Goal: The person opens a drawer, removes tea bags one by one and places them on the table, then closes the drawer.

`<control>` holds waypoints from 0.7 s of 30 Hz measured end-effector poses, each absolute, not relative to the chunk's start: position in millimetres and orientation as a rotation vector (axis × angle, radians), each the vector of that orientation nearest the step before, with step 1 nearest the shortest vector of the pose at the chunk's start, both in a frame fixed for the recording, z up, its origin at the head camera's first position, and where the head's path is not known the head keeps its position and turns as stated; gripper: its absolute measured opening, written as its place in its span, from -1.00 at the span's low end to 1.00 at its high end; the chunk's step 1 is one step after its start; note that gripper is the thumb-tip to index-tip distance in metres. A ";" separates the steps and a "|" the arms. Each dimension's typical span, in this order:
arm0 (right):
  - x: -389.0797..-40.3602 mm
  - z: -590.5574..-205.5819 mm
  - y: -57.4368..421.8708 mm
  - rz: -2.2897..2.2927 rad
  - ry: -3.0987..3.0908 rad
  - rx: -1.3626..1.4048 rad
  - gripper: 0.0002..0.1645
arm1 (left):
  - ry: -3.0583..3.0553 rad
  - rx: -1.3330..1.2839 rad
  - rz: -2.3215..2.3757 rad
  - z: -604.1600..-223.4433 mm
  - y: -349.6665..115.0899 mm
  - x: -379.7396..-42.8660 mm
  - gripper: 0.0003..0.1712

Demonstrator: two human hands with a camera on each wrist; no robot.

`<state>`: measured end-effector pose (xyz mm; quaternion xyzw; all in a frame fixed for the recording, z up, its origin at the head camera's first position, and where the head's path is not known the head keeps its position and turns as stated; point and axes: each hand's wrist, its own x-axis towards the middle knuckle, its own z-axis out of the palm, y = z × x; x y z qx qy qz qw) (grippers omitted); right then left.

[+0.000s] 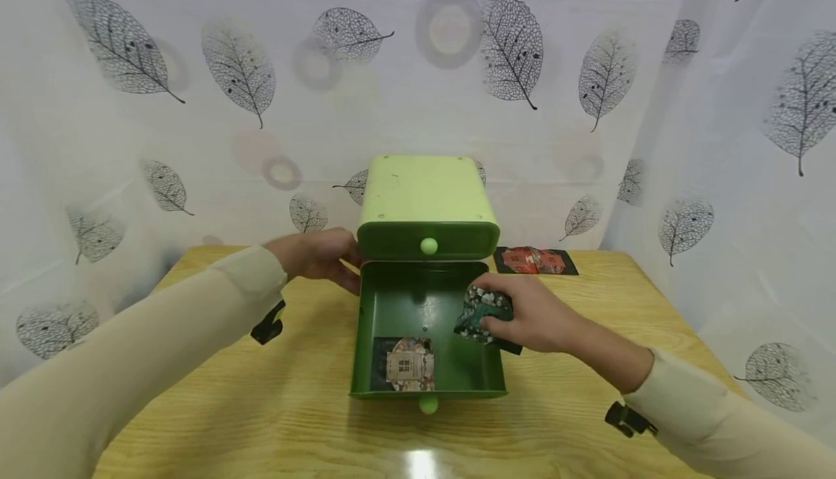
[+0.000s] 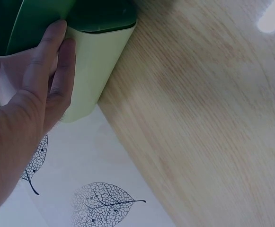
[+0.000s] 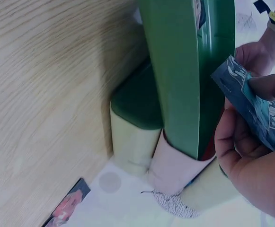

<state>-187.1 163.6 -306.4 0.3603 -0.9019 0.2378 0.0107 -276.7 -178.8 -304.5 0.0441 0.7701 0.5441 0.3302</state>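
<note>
A small drawer cabinet [image 1: 427,189] with light green and pink sections stands on the table. Its green middle drawer [image 1: 395,297] is pulled out. My left hand [image 1: 320,255] touches the cabinet's left side; the left wrist view shows its fingers [image 2: 45,61] nearly straight along the pink section. Over the drawer's right part, my right hand [image 1: 535,312] pinches a dark green floral packet [image 1: 480,308] between thumb and fingers. The right wrist view shows this packet [image 3: 251,101] tilted above the drawer side. Inside the drawer, near its front left, lies a beige-and-black packet [image 1: 410,366].
A red-and-black packet [image 1: 535,260] lies on the wooden table [image 1: 294,385] behind and right of the drawer. The cabinet's top drawer, with a round green knob [image 1: 428,246], is closed. A leaf-patterned curtain [image 1: 274,0] surrounds the back and sides.
</note>
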 end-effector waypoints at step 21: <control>-206.7 -302.3 224.5 0.925 -2.943 0.834 -0.28 | 2.012 0.114 1.418 -303.3 -179.0 -275.9 -0.65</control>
